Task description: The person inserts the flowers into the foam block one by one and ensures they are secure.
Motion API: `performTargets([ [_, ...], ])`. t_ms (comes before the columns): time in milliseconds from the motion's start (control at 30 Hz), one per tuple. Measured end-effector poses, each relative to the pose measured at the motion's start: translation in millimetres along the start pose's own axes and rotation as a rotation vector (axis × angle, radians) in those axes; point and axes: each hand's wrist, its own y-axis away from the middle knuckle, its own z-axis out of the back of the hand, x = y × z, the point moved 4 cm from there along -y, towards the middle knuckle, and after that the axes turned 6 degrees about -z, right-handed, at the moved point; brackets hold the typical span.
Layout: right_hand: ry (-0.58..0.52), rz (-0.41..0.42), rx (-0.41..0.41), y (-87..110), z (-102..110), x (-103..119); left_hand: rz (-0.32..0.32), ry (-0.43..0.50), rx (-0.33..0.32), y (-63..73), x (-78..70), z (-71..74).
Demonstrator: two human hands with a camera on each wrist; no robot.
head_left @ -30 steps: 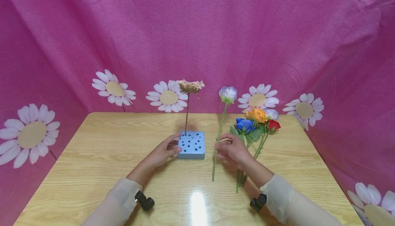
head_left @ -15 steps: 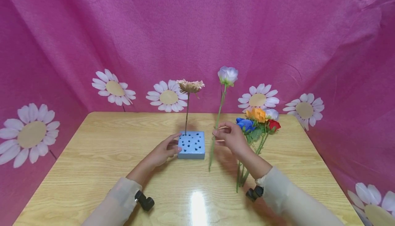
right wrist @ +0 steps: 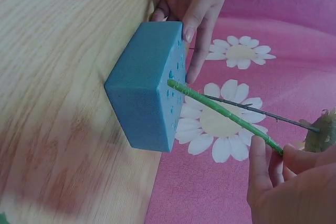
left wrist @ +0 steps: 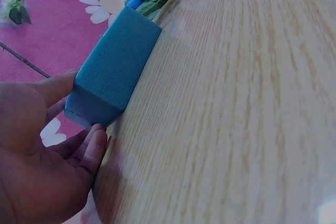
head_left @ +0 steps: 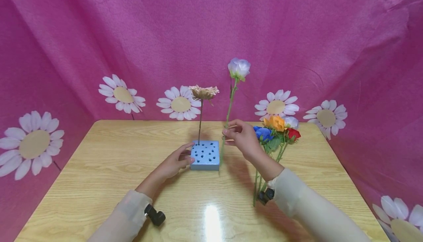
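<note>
A blue foam block pitted with holes sits on the table, and a beige flower stands upright in its far left part. My left hand holds the block at its left side, thumb and fingers against its edges. With thumb and fingertips, my right hand pinches the green stem of a pale lilac artificial rose, head up and slightly tilted. The stem's lower end overlaps the block's holed face in the right wrist view; in the head view it hangs along the block's right edge.
Right of my right hand lies a bunch of artificial flowers: a blue rose, an orange one, a red one and a pale one. The wooden table ends at a pink daisy-printed curtain.
My right hand has raised the lilac rose and moved it left, from beside the bunch to the block's right edge. My left hand and the block have stayed in place.
</note>
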Motion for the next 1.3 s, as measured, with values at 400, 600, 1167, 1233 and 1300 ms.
performTargets([
  [400,0.000,0.084,-0.035,-9.7,-13,3,-0.003,0.003,0.003,-0.6,1.1,0.5],
  [600,-0.003,0.109,-0.057,-14.5,-20,6,-0.008,0.004,0.003,0.0,0.5,0.4],
  [1167,-0.014,0.168,-0.099,-30.0,-38,9,-0.024,-0.008,0.016,1.5,-0.9,0.4],
  [1233,-0.012,0.175,-0.103,-31.1,-40,9,-0.021,-0.003,0.015,1.7,-1.1,0.3],
  [1300,-0.010,0.180,-0.108,-32.7,-41,8,-0.017,0.001,0.012,2.0,-1.4,0.3],
])
